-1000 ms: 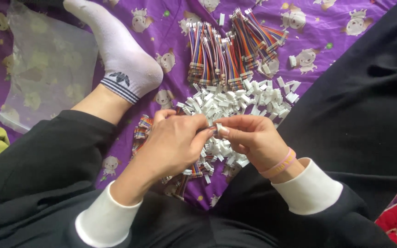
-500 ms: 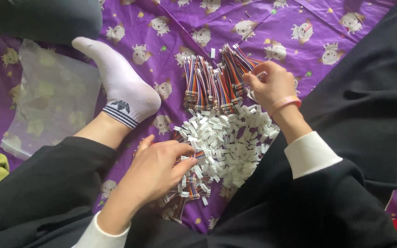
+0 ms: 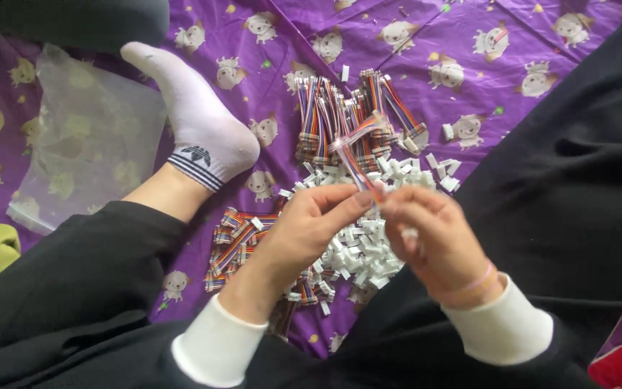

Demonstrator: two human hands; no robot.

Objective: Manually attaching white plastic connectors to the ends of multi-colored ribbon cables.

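The multicolour ribbon cable (image 3: 358, 162) is suspended between my 2 hands above the heap of white plastic connectors (image 3: 358, 241), its near end pinched at my fingertips and its far end arching back toward the stacked finished cables (image 3: 340, 122). My left hand (image 3: 304, 223) is clenched on the cable end between thumb and forefinger; my right hand (image 3: 433, 238) is closed beside it, fingers curled, touching the same end, but I cannot tell whether it grasps a connector, because motion blur hides the fingertips. Risk 1: the thin wires could bend or splay if pressed off-axis into a housing. Risk 2: a small connector could slip from the pinch and be lost in the heap. Risk 3: the trailing loop could snag the stacked cables and drag them out of order. Beyond lie a second cable bundle (image 3: 235, 241) by my left wrist, the purple patterned sheet (image 3: 469, 43), my white sock (image 3: 196, 126), and a clear plastic bag (image 3: 80, 151).
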